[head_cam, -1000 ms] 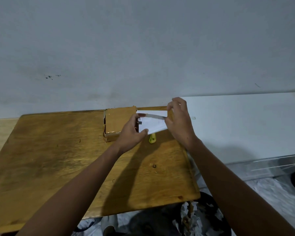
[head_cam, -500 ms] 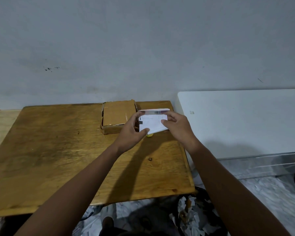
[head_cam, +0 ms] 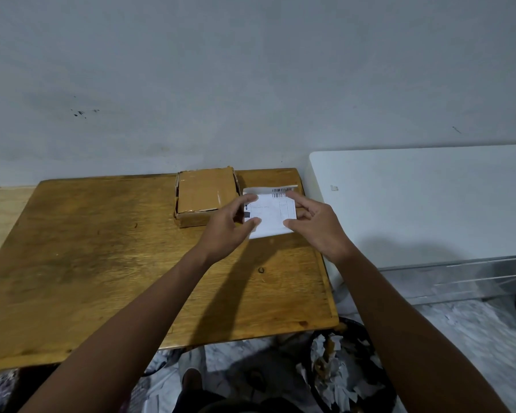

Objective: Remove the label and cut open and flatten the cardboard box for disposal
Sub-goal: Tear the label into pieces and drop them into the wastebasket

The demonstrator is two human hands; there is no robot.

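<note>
The label (head_cam: 268, 214), a white rectangle of thin paper printed with a barcode strip along its far edge, is held off the box between both hands, above the far right corner of the worktop (head_cam: 102, 263). The left hand (head_cam: 230, 231) is closed on its left edge, thumb below and fingertips above; the right hand (head_cam: 316, 228) is pinched on its right edge in the same way, with the remaining fingers spread loosely. The long axis of the label is seen running left to right, roughly parallel to the far edge of the worktop, and the sheet appears slightly curled or folded along its top. The cardboard box (head_cam: 206, 196) is found just left of the label, against the far edge of the worktop and touching neither hand; the left hand is plainly the nearer one. The box is shallow and squarish, of brown cardboard with frayed, torn edges and a glossy strip of tape across its lid, and it appears still closed and uncut. The worktop is varnished wood with visible grain. Crumpled paper is visible in a dark bin (head_cam: 340, 368) below the near right corner, which is judged the likely place for the label.
</note>
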